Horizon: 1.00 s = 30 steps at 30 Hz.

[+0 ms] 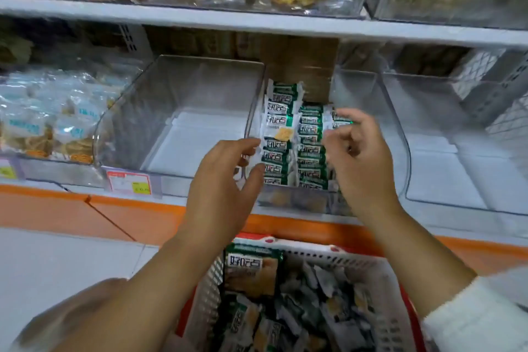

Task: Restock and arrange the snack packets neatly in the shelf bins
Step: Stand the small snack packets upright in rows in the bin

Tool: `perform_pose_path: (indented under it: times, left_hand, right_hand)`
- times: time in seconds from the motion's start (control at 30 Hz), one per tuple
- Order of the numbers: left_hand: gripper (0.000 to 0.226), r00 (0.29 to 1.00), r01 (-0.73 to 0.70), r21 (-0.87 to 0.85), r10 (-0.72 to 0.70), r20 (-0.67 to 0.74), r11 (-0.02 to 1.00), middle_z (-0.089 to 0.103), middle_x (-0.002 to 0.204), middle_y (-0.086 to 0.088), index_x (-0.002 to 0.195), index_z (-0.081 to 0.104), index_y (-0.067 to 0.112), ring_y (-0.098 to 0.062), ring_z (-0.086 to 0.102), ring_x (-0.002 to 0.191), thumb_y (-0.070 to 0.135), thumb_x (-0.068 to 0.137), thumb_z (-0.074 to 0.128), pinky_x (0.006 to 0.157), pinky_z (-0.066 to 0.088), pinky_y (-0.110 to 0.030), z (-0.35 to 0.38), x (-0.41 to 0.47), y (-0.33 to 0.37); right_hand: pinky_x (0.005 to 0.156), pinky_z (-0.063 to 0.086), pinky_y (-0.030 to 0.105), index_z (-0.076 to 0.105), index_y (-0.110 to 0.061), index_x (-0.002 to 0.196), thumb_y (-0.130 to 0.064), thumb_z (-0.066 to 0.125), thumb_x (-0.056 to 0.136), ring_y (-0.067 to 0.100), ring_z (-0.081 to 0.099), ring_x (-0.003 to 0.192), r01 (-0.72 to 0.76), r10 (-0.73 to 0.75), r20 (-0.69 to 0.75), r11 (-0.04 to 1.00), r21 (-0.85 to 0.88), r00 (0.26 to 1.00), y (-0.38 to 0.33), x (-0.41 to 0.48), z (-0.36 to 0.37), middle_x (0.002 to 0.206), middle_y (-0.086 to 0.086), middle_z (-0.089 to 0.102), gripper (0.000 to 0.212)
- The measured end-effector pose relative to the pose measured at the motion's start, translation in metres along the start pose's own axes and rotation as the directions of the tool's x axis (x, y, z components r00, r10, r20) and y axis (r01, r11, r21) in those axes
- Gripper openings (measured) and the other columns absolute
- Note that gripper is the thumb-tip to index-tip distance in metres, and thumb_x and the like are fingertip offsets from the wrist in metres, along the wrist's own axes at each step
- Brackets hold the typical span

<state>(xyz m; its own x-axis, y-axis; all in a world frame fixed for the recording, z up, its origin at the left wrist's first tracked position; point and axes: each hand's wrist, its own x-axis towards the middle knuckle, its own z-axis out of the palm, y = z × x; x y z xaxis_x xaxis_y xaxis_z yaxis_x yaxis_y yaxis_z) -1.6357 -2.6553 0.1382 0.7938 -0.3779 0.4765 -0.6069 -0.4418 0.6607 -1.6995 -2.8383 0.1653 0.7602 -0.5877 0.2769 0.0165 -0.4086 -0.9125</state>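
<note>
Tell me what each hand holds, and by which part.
The left hand holds nothing; its fingers are spread by the green packets. The right hand curls over them, but whether it pinches one cannot be told.

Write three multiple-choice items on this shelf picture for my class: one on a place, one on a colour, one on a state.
1. Where is the basket?
A) on the top shelf
B) low, in front of the person
C) inside a bin

2. The packets standing in the middle bin are mostly:
A) red
B) green and white
C) blue

3. The left hand is:
A) open, holding nothing
B) gripping a packet
C) in the basket

Key: B, it sits at the bottom of the view; B, their wrappers show it; A, its fingers are spread.
</note>
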Motion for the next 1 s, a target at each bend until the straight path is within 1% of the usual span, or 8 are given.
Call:
perform_pose_path:
  times: [0.1, 0.23, 0.33, 0.4, 0.47, 0.7, 0.9, 1.0]
  left_hand:
    - [0.026, 0.986, -0.011, -0.037, 0.017, 0.164, 0.999, 0.055, 0.1, 0.016, 0.119, 0.063, 0.025, -0.003, 0.055, 0.087, 0.019, 0.094, 0.061, 0.073, 0.044, -0.013, 0.022, -0.048, 0.004]
    - [0.031, 0.847, 0.166, 0.034, -0.16, 0.506, 0.986, 0.056, 0.111, 0.014, 0.126, 0.061, 0.027, -0.005, 0.057, 0.096, 0.023, 0.095, 0.062, 0.085, 0.048, -0.022, 0.072, -0.121, -0.019]
    - [0.032, 0.625, 0.313, 0.185, -0.349, 0.699, 0.931, 0.06, 0.123, 0.005, 0.129, 0.056, 0.031, -0.007, 0.057, 0.092, 0.033, 0.097, 0.059, 0.086, 0.053, -0.029, 0.104, -0.177, -0.05]
    - [0.041, 0.489, 0.352, 0.272, -0.424, 0.762, 0.896, 0.052, 0.141, 0.001, 0.138, 0.049, 0.029, -0.014, 0.056, 0.11, 0.036, 0.098, 0.056, 0.095, 0.05, -0.033, 0.117, -0.205, -0.063]
    - [0.051, 0.416, 0.344, 0.323, -0.451, 0.79, 0.882, 0.042, 0.15, 0.001, 0.147, 0.04, 0.027, -0.019, 0.047, 0.13, 0.036, 0.099, 0.055, 0.105, 0.041, -0.032, 0.124, -0.221, -0.07]
    - [0.063, 0.46, 0.353, 0.255, -0.404, 0.791, 0.9, 0.029, 0.158, -0.002, 0.153, 0.031, 0.027, -0.022, 0.04, 0.135, 0.024, 0.097, 0.062, 0.111, 0.038, -0.037, 0.165, -0.214, -0.094]
    - [0.065, 0.375, 0.2, 0.289, -0.346, 0.86, 0.936, 0.021, 0.162, -0.003, 0.152, 0.034, 0.024, -0.032, 0.031, 0.142, 0.021, 0.094, 0.064, 0.115, 0.032, -0.046, 0.202, -0.212, -0.117]
    - [0.054, 0.408, 0.198, 0.306, -0.362, 0.838, 0.931, 0.028, 0.158, -0.007, 0.146, 0.045, 0.021, -0.034, 0.034, 0.14, 0.021, 0.095, 0.063, 0.114, 0.035, -0.045, 0.209, -0.21, -0.114]
  right_hand:
    - [0.056, 0.044, 0.021, 0.063, -0.03, 0.089, -0.018, 0.058, 0.094, 0.013, 0.053, 0.06, -0.019, 0.033, -0.077, 0.986, 0.165, 0.996, 0.012, -0.06, -0.028, 0.073, 0.002, 0.065, 0.014]
    - [0.058, 0.04, 0.013, 0.062, -0.025, 0.083, -0.01, 0.055, 0.096, 0.009, 0.053, 0.066, -0.327, 0.331, -0.031, 0.941, 0.083, 0.943, 0.101, -0.128, -0.039, 0.072, -0.004, 0.06, 0.02]
    - [0.076, 0.046, 0.02, 0.065, -0.019, 0.108, -0.018, 0.059, 0.095, 0.014, 0.056, 0.084, -0.602, 0.644, 0.144, 0.758, -0.25, 0.751, 0.187, -0.178, -0.053, 0.105, 0.002, 0.065, 0.014]
    - [0.072, 0.046, 0.024, 0.055, -0.016, 0.131, -0.024, 0.059, 0.095, 0.009, 0.053, 0.083, -0.638, 0.763, 0.234, 0.637, -0.433, 0.603, 0.222, -0.204, -0.063, 0.13, 0.005, 0.057, 0.037]
    - [0.075, 0.045, 0.021, 0.044, -0.018, 0.142, -0.022, 0.062, 0.093, 0.01, 0.052, 0.095, -0.64, 0.786, 0.279, 0.614, -0.463, 0.552, 0.231, -0.213, -0.066, 0.138, -0.002, 0.047, 0.052]
    - [0.112, 0.032, 0.042, 0.016, -0.025, 0.154, -0.054, 0.068, 0.08, 0.025, 0.029, 0.142, -0.467, 0.772, 0.297, 0.593, -0.656, 0.562, 0.268, -0.216, -0.035, 0.156, 0.0, 0.028, 0.095]
    - [0.11, 0.032, 0.042, 0.012, -0.027, 0.154, -0.056, 0.068, 0.08, 0.03, 0.03, 0.14, -0.487, 0.792, 0.223, 0.543, -0.684, 0.569, 0.295, -0.206, -0.023, 0.156, 0.007, 0.028, 0.097]
    - [0.11, 0.034, 0.041, 0.02, -0.022, 0.153, -0.053, 0.072, 0.077, 0.032, 0.033, 0.138, -0.515, 0.813, 0.187, 0.508, -0.69, 0.551, 0.303, -0.205, -0.02, 0.152, 0.011, 0.031, 0.097]
